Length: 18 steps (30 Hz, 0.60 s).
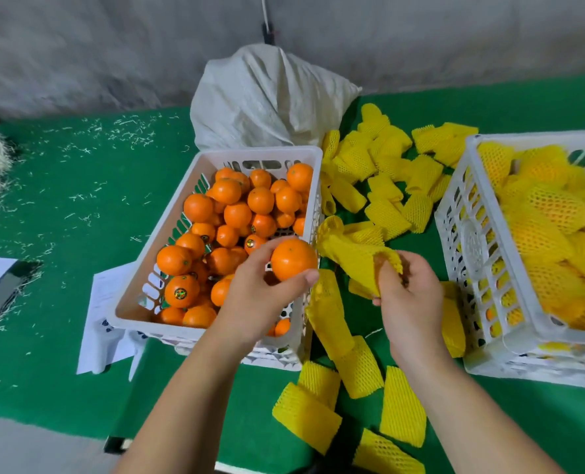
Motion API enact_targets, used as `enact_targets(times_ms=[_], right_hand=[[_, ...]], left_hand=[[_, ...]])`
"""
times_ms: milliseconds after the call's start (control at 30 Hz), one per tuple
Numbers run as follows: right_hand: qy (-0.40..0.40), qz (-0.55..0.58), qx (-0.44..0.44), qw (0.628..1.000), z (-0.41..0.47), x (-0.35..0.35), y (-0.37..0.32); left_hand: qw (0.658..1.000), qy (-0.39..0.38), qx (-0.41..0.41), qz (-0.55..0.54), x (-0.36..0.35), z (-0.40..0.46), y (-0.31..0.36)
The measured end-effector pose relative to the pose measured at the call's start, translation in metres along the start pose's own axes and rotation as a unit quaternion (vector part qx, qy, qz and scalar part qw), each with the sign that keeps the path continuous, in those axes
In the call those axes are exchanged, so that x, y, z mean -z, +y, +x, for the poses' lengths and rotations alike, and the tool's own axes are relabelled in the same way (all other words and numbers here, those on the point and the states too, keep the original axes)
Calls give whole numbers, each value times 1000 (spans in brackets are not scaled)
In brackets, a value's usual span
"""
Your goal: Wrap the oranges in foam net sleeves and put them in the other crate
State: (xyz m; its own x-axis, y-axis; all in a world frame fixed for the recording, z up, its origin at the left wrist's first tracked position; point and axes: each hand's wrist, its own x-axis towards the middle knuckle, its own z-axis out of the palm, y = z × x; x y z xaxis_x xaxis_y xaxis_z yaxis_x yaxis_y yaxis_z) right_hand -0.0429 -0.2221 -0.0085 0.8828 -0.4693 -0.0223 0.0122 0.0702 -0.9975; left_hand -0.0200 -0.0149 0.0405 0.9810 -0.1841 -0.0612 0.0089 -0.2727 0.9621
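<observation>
Left hand grips one glossy orange; right hand pinches one yellow foam net sleeve; two white crates

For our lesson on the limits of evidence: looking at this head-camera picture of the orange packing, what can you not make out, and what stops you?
- Right crate, head view: cut off by the right edge; sleeves hide how many wrapped oranges lie inside.
- Left crate: lower oranges buried under upper ones; the left hand covers its near corner.
- Sticker on one orange: print too small to read.
- Sack: closed, contents hidden.
- Right hand: its fingertips are hidden in the sleeve.
</observation>
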Motion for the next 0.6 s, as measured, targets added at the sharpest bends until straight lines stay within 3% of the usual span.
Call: enact_targets(times_ms=[133, 267, 333, 433, 600], right_hand=[[-16, 12, 93, 995, -20, -12, -25], [-35, -18, 105, 994, -42, -17, -28], [-39, -31, 102, 994, -49, -18, -27], [-45, -70, 97, 992, -53, -17, -27], [-44, -71, 149, 985, -52, 0, -32]], left_hand=[[983, -146, 12, -111, -16, -33, 22], [956, -210, 14, -204, -11, -52, 19], [956, -226, 5, -189, -11, -58, 15], [971, -191, -12, -146, -18, -65, 12], [993, -35, 16, -116, -28, -58, 12]])
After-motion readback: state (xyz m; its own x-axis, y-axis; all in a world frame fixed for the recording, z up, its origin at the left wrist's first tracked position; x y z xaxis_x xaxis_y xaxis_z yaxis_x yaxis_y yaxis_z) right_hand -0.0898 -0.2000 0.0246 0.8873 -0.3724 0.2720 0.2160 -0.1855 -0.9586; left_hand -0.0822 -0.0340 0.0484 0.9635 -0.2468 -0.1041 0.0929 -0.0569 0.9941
